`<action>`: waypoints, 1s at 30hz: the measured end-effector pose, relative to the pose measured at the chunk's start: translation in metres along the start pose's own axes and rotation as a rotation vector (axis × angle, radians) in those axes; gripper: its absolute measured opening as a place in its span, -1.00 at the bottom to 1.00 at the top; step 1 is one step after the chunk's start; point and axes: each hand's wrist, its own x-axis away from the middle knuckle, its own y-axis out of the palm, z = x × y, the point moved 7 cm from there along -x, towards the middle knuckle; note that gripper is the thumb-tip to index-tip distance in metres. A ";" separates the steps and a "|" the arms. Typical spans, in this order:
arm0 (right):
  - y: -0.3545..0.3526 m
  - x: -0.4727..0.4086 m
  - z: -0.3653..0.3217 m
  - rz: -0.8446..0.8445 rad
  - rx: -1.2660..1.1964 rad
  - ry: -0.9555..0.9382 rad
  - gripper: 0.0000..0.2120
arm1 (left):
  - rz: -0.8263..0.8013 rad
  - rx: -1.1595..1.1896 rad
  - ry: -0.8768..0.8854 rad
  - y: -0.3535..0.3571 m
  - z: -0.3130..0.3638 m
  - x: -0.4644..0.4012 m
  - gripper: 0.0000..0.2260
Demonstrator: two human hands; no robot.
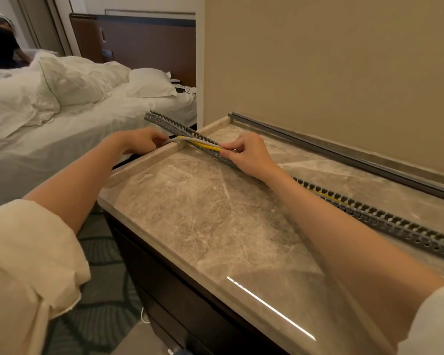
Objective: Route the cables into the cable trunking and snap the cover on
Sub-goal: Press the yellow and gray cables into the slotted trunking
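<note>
Grey slotted trunking [385,221] — yellow and seemingly grey cables [203,145] — beige veined marble top [203,213].

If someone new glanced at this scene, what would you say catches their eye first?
Most striking are the two bare hands meeting over the long grey slotted cable trunking lying diagonally on the beige marble-patterned countertop. The left hand and right hand pinch the yellow and grey cables near the trunking's far end. A long grey cover strip lies along the beige wall behind.
</note>
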 end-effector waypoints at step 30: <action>0.002 0.005 -0.002 -0.014 0.093 -0.040 -0.84 | 0.349 -1.121 0.351 -0.058 0.056 -0.011 -0.87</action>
